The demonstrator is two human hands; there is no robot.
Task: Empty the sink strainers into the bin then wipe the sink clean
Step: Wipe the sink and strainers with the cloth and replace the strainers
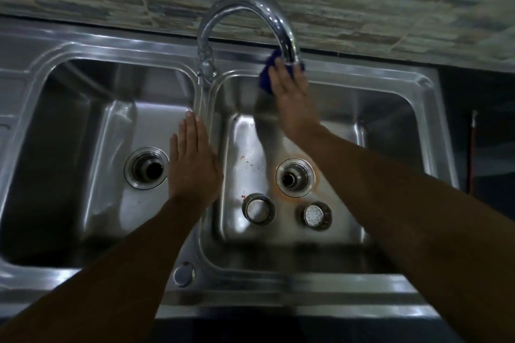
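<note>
I am doing the wiping step now. My right hand (289, 97) is lying flat with straight fingers, pressing a blue cloth (266, 76) on the back wall of the right bowl (390, 120) of the sink, just under the tap (250, 5). My left hand (192, 164) is wide too. It is holding nothing and is resting on the strip (207, 103) between the two bowls.

The left strainer (258, 208) and the right strainer (317, 214) are sitting out of their holes, side by side on the floor of the right bowl, near the front. They are looking empty to me, so I think the bin part is done.

Red bits (245, 159) are lying near the right hole (295, 177). Next I should be dragging the cloth down there, going around the strainers.
</note>
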